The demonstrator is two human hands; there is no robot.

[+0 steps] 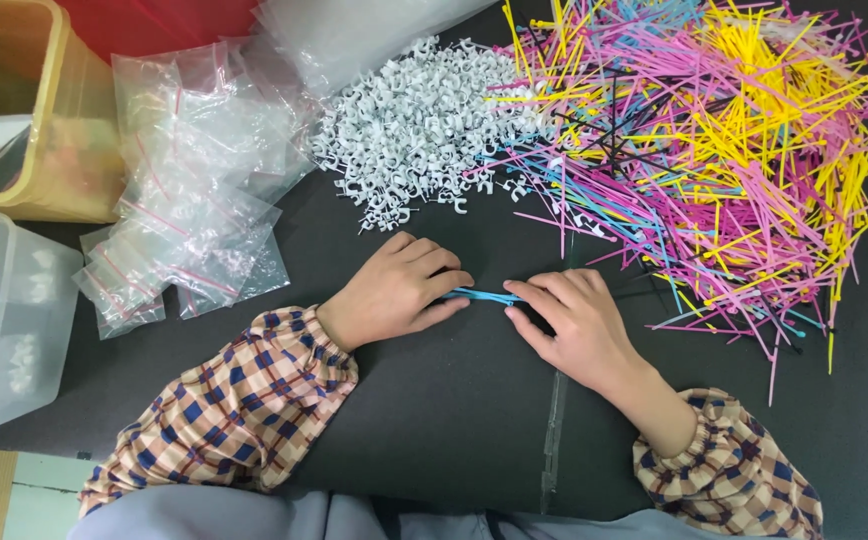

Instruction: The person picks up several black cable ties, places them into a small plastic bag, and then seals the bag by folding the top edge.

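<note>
A blue cable tie is pinched at both ends between the left hand and right hand, lying left-to-right on the black table, equally near both.

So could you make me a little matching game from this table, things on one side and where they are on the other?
Things:
1. blue cable tie
2. white clips
3. small clear bags
4. yellow bin

Places:
A. top left corner
B. pile at top centre
C. between the left hand and right hand
D. heap left of the clips

Pairs: 1-C, 2-B, 3-D, 4-A
</note>
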